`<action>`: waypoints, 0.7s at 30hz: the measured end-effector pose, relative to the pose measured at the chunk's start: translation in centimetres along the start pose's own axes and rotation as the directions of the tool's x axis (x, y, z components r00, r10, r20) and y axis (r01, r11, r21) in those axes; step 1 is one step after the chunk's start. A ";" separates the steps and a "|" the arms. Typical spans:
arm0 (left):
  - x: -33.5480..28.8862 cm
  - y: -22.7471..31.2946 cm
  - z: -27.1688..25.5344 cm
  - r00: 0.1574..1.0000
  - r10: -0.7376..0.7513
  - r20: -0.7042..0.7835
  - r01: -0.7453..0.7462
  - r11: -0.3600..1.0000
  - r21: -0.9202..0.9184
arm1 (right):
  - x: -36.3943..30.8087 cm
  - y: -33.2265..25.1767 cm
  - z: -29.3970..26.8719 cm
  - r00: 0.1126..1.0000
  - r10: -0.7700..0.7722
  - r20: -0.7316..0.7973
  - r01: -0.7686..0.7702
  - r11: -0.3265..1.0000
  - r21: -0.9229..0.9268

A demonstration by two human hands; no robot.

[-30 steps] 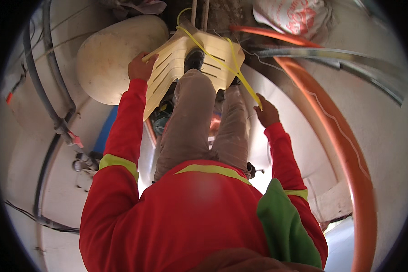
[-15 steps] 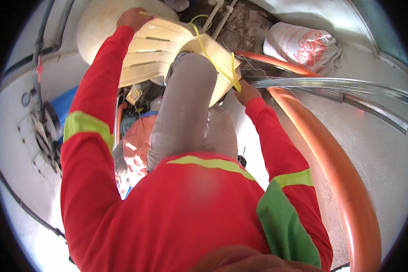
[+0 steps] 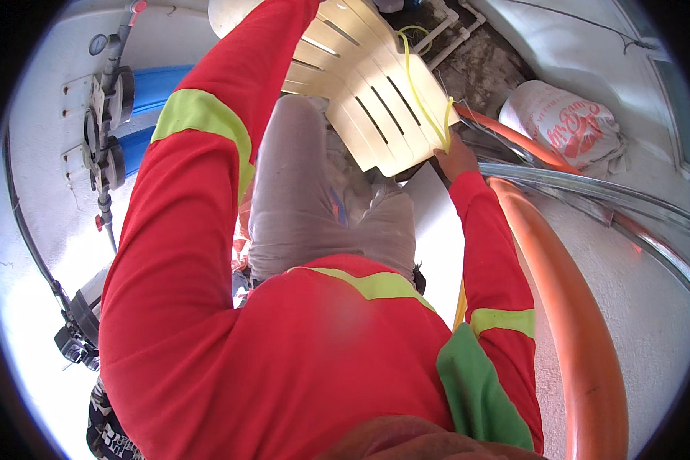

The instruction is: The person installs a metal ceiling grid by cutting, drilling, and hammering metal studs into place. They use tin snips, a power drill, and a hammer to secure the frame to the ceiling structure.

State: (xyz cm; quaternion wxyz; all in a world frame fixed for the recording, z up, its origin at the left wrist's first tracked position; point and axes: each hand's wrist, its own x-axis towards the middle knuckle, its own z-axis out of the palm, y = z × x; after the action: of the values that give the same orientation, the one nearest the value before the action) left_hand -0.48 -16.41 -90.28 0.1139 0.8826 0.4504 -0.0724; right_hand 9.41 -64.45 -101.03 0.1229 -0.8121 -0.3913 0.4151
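Note:
A cream plastic chair (image 3: 376,115) with slots in its back and seat is tilted in front of my legs. My right hand (image 3: 458,159) is closed on its near right corner. A thin yellow hose or cord (image 3: 415,84) runs over the chair's right side and ends in a loop beside that hand. My left arm (image 3: 238,115) stretches to the far left side of the chair, and its hand lies beyond the upper edge of the view.
A thick orange pipe (image 3: 571,307) and metal channels (image 3: 590,188) run along my right. A white sack (image 3: 563,126) lies at the far right by the wall. White pipes (image 3: 452,42) stand behind the chair. Blue filter housings (image 3: 134,149) with a gauge (image 3: 98,44) are on the left wall.
The chair has turned and shifted right and upward in view, showing more of its slotted surface. My left hand has gone out of view at the top. My right hand keeps its hold.

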 end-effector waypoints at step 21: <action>-32.7 2.2 -7.9 0.998 0.046 -0.051 -0.055 0.982 -0.180 | 5.5 -6.1 -4.7 0.997 0.008 0.078 -0.068 0.591 0.804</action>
State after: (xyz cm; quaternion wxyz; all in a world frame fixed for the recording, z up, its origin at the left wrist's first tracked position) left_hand -17.54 -41.02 -74.83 0.1849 0.8811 0.4352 -0.0075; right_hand 11.69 -55.75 -98.05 0.4547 -0.6628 -0.1480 0.5762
